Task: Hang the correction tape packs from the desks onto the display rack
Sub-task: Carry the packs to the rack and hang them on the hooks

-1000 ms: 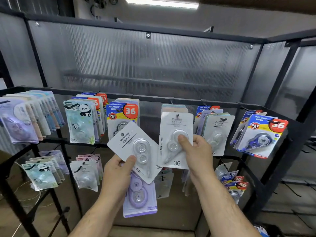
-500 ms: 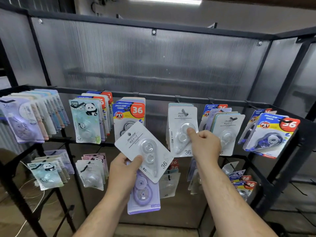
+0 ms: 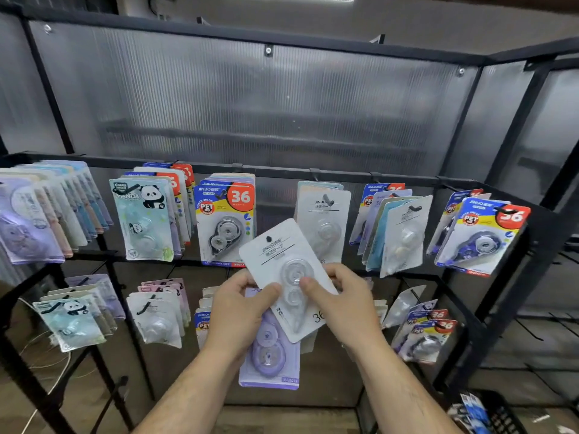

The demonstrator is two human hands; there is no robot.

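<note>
A white correction tape pack (image 3: 275,255) is tilted in front of the black display rack (image 3: 282,171), held by both hands. My left hand (image 3: 238,311) grips its lower left edge and also holds a purple pack (image 3: 271,355) beneath it. My right hand (image 3: 341,305) pinches the white pack's right side, thumb on the clear blister. Behind it, another white pack (image 3: 326,220) hangs on an upper-row hook.
Upper hooks carry pastel packs (image 3: 47,211), panda packs (image 3: 144,217), blue-yellow "36" packs (image 3: 225,220) and more at right (image 3: 482,233). A lower row (image 3: 156,317) holds further packs. A dark basket (image 3: 495,411) sits at the bottom right. Ribbed translucent panels back the rack.
My right hand let go of the white pack, which now hangs on the hook, and came down onto the tilted white pack in my left hand. The camera has moved closer.
</note>
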